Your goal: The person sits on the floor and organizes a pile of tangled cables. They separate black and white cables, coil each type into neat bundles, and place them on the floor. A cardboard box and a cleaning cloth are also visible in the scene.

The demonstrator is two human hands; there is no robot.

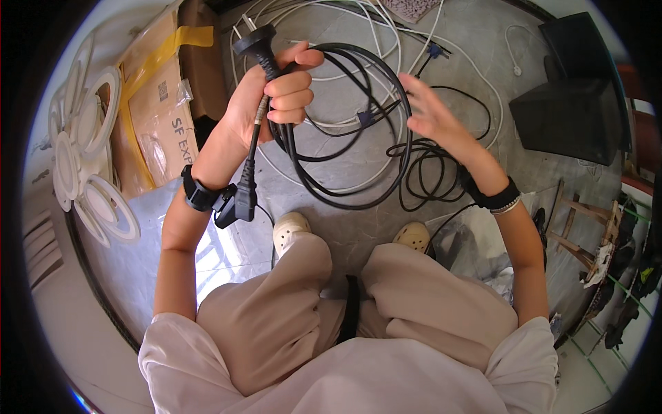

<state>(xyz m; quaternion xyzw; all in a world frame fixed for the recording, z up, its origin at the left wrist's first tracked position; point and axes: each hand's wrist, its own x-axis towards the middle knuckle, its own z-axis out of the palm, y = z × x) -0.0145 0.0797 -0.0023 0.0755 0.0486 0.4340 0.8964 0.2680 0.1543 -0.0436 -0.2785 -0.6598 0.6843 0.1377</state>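
Observation:
My left hand (270,100) is closed round a black power cord (352,205) gathered into large loops. The cord's plug (254,40), with its metal prongs, points up above the fist. Its black connector end (245,199) hangs below the hand, in front of the wrist. To the right of the loops is my right hand (438,119), its fingers stretched apart and slightly blurred. Its fingertips are close to the loop's right side; whether they touch it I cannot tell. A black band is on each wrist.
White cables (476,65) and a thin black cable (420,183) lie tangled on the grey tiled floor. A blue-ended connector (364,119) shows through the loops. Left stand a taped cardboard box (155,103) and a white ringed object (103,117); right, a black box (565,117).

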